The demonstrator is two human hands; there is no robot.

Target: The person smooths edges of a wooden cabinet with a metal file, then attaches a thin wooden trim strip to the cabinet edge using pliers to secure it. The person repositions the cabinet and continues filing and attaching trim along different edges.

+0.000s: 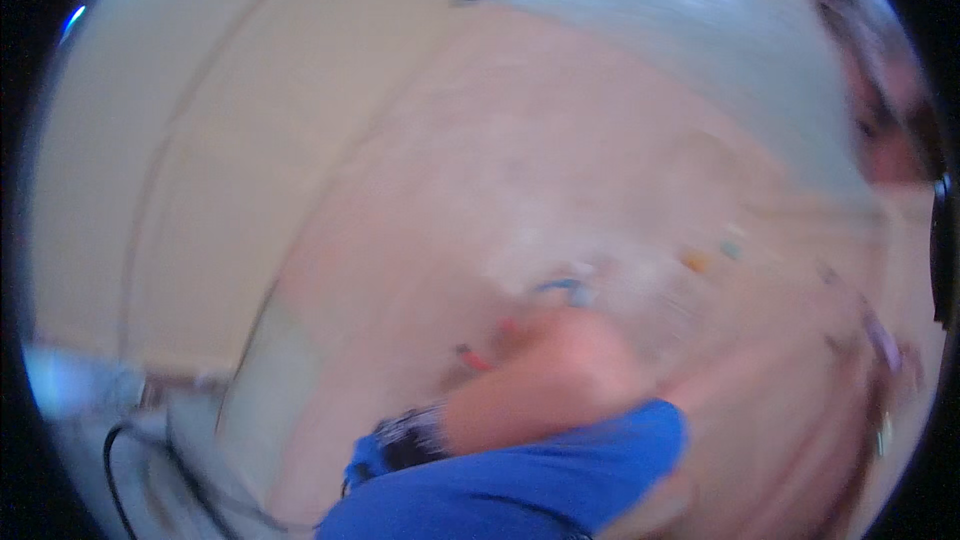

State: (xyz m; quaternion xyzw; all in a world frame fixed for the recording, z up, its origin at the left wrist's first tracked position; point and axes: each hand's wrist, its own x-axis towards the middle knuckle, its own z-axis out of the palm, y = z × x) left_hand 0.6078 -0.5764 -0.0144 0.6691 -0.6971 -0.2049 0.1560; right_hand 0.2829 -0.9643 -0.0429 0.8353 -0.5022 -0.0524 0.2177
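Motion smears the whole head view, and I can make out neither my left hand nor my right hand. At the lower middle is a bent bare knee (585, 360) below blue shorts (520, 485). A dark patterned sock (412, 438) shows at the end of that leg. Beyond the knee, small things lie on the pale floor: a blurred blue piece (562, 285) and a red piece (475, 358), whose kinds I cannot make out.
Beige panels (200, 160) rise along the left. A black cable (112, 460) curves at the lower left. A shiny grey surface (700, 30) spans the far side. Small orange (693, 261) and green (732, 250) spots lie right of the knee; blurred dark shapes (880, 60) stand far right.
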